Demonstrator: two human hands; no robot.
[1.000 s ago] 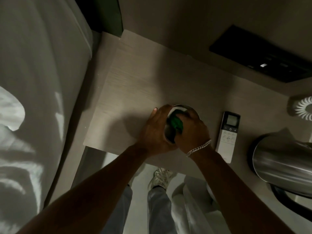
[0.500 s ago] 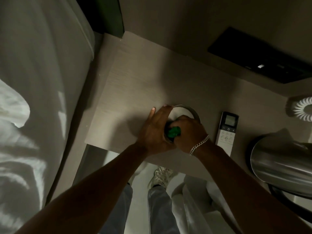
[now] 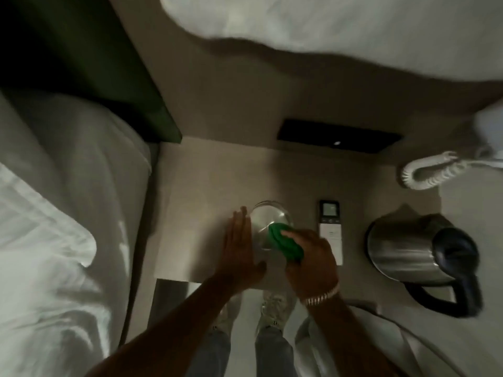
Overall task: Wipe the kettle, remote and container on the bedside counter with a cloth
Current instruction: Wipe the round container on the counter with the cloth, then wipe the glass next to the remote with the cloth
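A round clear container (image 3: 268,219) stands near the front edge of the bedside counter (image 3: 206,183). My right hand (image 3: 313,261) grips a green cloth (image 3: 285,242) pressed against the container's near right rim. My left hand (image 3: 241,248) is flat with fingers straight, laid against the container's left side. The white remote (image 3: 330,232) lies just right of the container, partly behind my right hand. The steel kettle (image 3: 408,251) with a dark lid and handle stands at the far right.
A bed with white sheets (image 3: 54,227) fills the left. A dark wall panel (image 3: 337,136) sits behind the counter. A white coiled phone cord (image 3: 430,170) lies back right. My shoes (image 3: 272,311) show below the counter's front edge.
My left hand has let go of the container and flattened beside it. The cloth has come out from inside to the right rim. The view has tilted up, showing more wall.
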